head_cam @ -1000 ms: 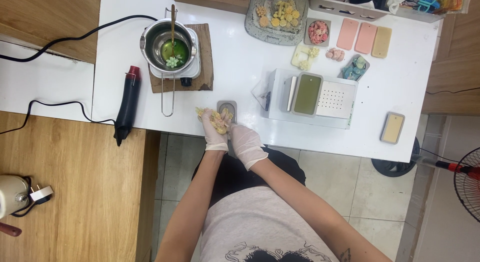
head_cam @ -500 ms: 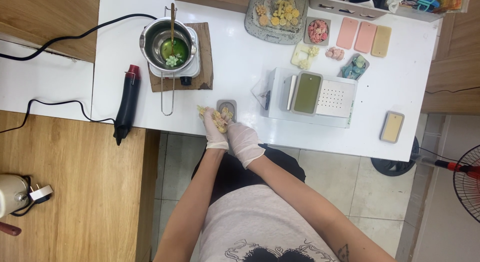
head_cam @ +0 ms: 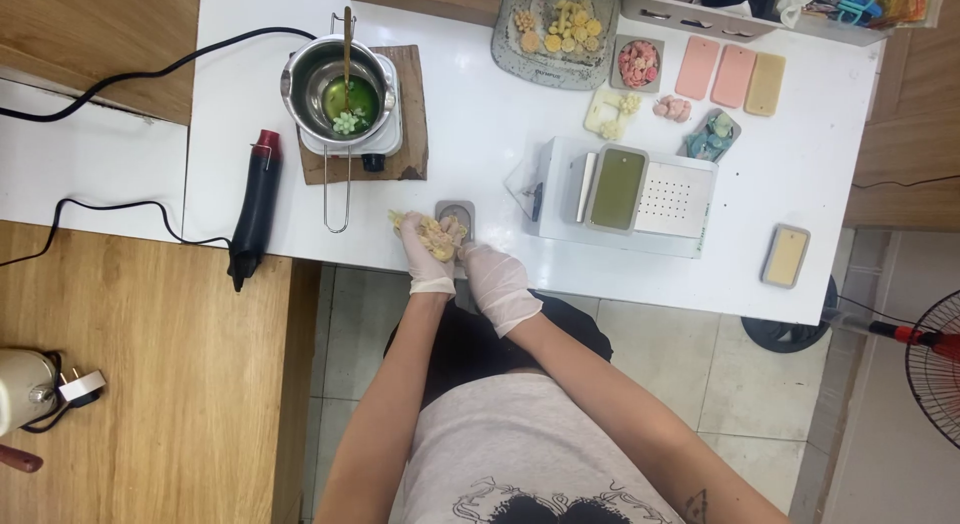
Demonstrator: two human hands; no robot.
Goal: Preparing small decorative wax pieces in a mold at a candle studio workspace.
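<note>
My left hand (head_cam: 428, 256), in a white glove, holds a clump of small yellow flower-shaped pieces (head_cam: 432, 231) at the table's near edge. My right hand (head_cam: 495, 281), also gloved, rests just to the right of it, its fingers near a small grey rectangular mould (head_cam: 458, 213) that lies on the white table (head_cam: 480, 104). Whether the right fingers grip the mould or the flowers is hidden.
A steel pot (head_cam: 336, 84) with green liquid and a spoon stands on a hotplate. A black and red heat gun (head_cam: 256, 202) lies at the left. A white box with a green slab (head_cam: 628, 192), coloured moulds (head_cam: 735, 76) and a tray of yellow flowers (head_cam: 556, 26) lie beyond. A fan (head_cam: 935, 364) stands on the floor.
Both hands have stayed at the mould near the table edge, with only slight shifts of the fingers. Nothing else on the table has moved.
</note>
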